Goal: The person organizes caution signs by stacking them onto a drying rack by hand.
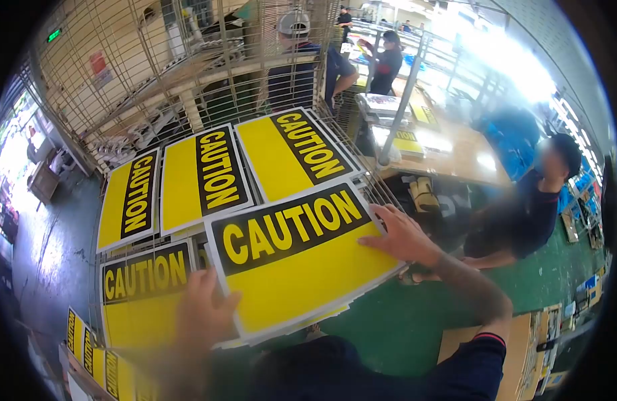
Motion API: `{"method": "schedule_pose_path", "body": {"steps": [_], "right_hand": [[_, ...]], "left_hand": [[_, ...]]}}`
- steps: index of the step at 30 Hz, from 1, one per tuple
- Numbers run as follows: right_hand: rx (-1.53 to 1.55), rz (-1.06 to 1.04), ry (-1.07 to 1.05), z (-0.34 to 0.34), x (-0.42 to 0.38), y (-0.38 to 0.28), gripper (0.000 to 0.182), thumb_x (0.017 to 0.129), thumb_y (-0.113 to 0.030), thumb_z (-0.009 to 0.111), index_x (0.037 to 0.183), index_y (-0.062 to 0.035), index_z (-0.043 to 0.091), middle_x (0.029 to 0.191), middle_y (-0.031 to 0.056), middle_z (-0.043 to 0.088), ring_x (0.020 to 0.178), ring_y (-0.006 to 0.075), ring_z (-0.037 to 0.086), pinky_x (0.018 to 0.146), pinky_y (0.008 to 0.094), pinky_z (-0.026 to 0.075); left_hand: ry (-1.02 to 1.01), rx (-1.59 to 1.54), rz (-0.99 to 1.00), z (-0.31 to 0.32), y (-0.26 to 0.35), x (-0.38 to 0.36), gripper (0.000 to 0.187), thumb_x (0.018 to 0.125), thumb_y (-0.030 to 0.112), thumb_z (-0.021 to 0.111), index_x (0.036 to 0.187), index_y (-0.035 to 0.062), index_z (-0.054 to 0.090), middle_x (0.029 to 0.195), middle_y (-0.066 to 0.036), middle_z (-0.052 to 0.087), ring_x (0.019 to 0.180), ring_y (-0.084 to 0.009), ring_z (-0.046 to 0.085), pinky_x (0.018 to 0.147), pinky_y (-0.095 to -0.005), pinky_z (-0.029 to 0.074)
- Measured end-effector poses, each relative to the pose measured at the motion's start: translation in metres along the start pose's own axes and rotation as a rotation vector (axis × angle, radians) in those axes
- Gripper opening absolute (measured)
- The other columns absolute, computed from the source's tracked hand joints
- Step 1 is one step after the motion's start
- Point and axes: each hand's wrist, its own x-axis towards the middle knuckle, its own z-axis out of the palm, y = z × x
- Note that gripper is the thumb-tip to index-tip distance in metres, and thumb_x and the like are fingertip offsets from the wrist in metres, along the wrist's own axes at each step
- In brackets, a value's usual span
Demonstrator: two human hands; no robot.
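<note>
Yellow and black caution signs lie in several stacks on a wire rack. The nearest caution sign [301, 267] lies at an angle on top of a stack. My right hand [402, 235] rests on its right edge, fingers apart. At its lower left edge is my left hand [204, 307], blurred, with thumb and fingers spread, over another caution sign [146, 281]. Three more stacks sit behind: the left sign [121, 207], the middle sign [181, 194] and the right sign [271, 157].
Wire mesh walls [121, 87] rise behind the signs. A person [529, 207] stands at the right beside a wooden table [449, 154]; other people are farther back. Cardboard [469, 354] lies at lower right, more signs [97, 357] at lower left.
</note>
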Motion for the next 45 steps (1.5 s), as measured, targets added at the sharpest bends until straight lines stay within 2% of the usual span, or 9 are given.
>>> {"method": "schedule_pose_path", "body": {"steps": [1, 2, 10, 15, 19, 27, 33, 40, 45], "right_hand": [[0.084, 0.012, -0.013, 0.003, 0.001, 0.006, 0.084, 0.088, -0.049, 0.081, 0.149, 0.0009, 0.051, 0.147, 0.0217, 0.055, 0.138, 0.0407, 0.052, 0.115, 0.0472, 0.042], [0.210, -0.038, -0.008, 0.011, 0.008, 0.023, 0.087, 0.087, -0.041, 0.084, 0.154, 0.0006, 0.048, 0.144, 0.0230, 0.057, 0.135, 0.0388, 0.055, 0.111, 0.0457, 0.046], [0.728, 0.045, 0.027, -0.026, -0.003, 0.004, 0.083, 0.088, -0.007, 0.082, 0.159, 0.0033, 0.040, 0.135, 0.0159, 0.063, 0.109, 0.0200, 0.069, 0.093, 0.0320, 0.058], [1.380, 0.195, -0.071, -0.045, 0.000, 0.001, 0.066, 0.096, 0.003, 0.068, 0.157, 0.0063, 0.040, 0.136, 0.0139, 0.063, 0.112, 0.0177, 0.068, 0.094, 0.0340, 0.058], [1.388, 0.311, -0.160, -0.034, 0.019, -0.007, 0.048, 0.107, -0.012, 0.058, 0.153, -0.0007, 0.047, 0.138, 0.0104, 0.064, 0.122, 0.0206, 0.066, 0.099, 0.0370, 0.059], [1.623, 0.410, -0.408, 0.008, 0.093, -0.047, 0.040, 0.111, -0.027, 0.054, 0.142, -0.0007, 0.048, 0.139, 0.0150, 0.056, 0.124, 0.0303, 0.065, 0.095, 0.0447, 0.064], [1.518, 0.509, -0.435, 0.002, 0.103, -0.045, 0.043, 0.110, -0.031, 0.057, 0.136, 0.0005, 0.046, 0.139, 0.0177, 0.048, 0.124, 0.0325, 0.064, 0.096, 0.0471, 0.065], [1.774, 0.361, -0.372, 0.029, 0.095, -0.021, 0.043, 0.111, -0.028, 0.054, 0.144, -0.0029, 0.044, 0.138, 0.0161, 0.056, 0.135, 0.0340, 0.059, 0.104, 0.0491, 0.055], [1.632, 0.363, -0.220, 0.004, 0.087, -0.030, 0.044, 0.112, -0.032, 0.053, 0.147, -0.0065, 0.043, 0.146, 0.0153, 0.055, 0.134, 0.0309, 0.060, 0.106, 0.0469, 0.053]], "left_hand": [[0.006, -0.006, -0.030, 0.001, 0.002, -0.001, 0.075, 0.085, 0.030, 0.084, 0.145, -0.0030, 0.055, 0.137, -0.021, 0.058, 0.110, -0.0387, 0.066, 0.095, -0.0458, 0.054], [0.174, 0.118, 0.146, 0.018, -0.017, -0.002, 0.062, 0.090, 0.015, 0.079, 0.146, -0.0014, 0.057, 0.136, -0.018, 0.058, 0.087, -0.0246, 0.067, 0.080, -0.0357, 0.057], [0.384, -0.953, -0.245, 0.040, 0.014, -0.021, 0.088, 0.085, -0.006, 0.074, 0.162, -0.0076, 0.031, 0.149, -0.019, 0.054, 0.119, -0.0228, 0.069, 0.099, -0.0303, 0.056], [0.225, -0.646, -0.121, -0.022, 0.048, 0.031, 0.079, 0.091, -0.002, 0.067, 0.163, -0.0010, 0.035, 0.118, -0.010, 0.072, 0.113, -0.0162, 0.067, 0.099, -0.0305, 0.053], [0.020, -0.051, 0.332, -0.069, 0.032, 0.216, 0.058, 0.096, 0.008, 0.062, 0.153, 0.0048, 0.053, 0.099, -0.007, 0.070, 0.088, -0.0127, 0.060, 0.085, -0.0312, 0.052], [-0.145, 0.204, 0.352, 0.026, 0.030, 0.532, 0.048, 0.091, 0.031, 0.059, 0.132, 0.0068, 0.067, 0.128, -0.015, 0.073, 0.125, -0.0347, 0.064, 0.107, -0.0451, 0.050], [-0.178, 0.300, 0.216, 0.029, 0.034, 0.539, 0.053, 0.092, 0.036, 0.061, 0.140, 0.0128, 0.062, 0.140, -0.011, 0.067, 0.146, -0.0360, 0.042, 0.117, -0.0503, 0.041], [-0.179, -0.003, 0.469, -0.074, 0.067, 0.495, 0.072, 0.093, 0.019, 0.077, 0.156, 0.0050, 0.047, 0.126, -0.012, 0.069, 0.114, -0.0215, 0.065, 0.101, -0.0372, 0.052], [-0.231, -0.414, 0.540, -0.167, 0.099, 0.386, 0.046, 0.101, 0.015, 0.071, 0.143, -0.0005, 0.060, 0.118, -0.009, 0.073, 0.110, -0.0136, 0.068, 0.095, -0.0301, 0.056]]}}
